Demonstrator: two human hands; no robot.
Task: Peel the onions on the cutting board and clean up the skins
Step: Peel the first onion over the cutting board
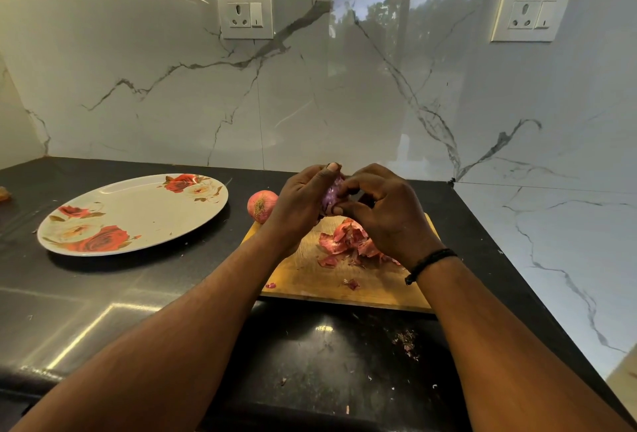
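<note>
Both hands hold a purple onion [331, 194] up above the far end of the wooden cutting board [322, 280]: the left hand [299, 202] curls round it while the right hand [382, 205] pinches at its surface. Peeled skins [348, 242] lie heaped on the board (a few scraps nearer its front edge). An unpeeled onion [261, 205] sits at the board's far left corner, near a floral plate [144, 211].

A cutting board [320, 280] lay on the counter [103, 293], right of a plate [144, 214]. A whole onion [261, 206] sat between them at the board's far left corner. A heap of skins [348, 242] lay on the board. Above it, the left hand [300, 204] and right hand [389, 214] held another onion [331, 195] between them. Two sockets [245, 14] were on the wall behind.
</note>
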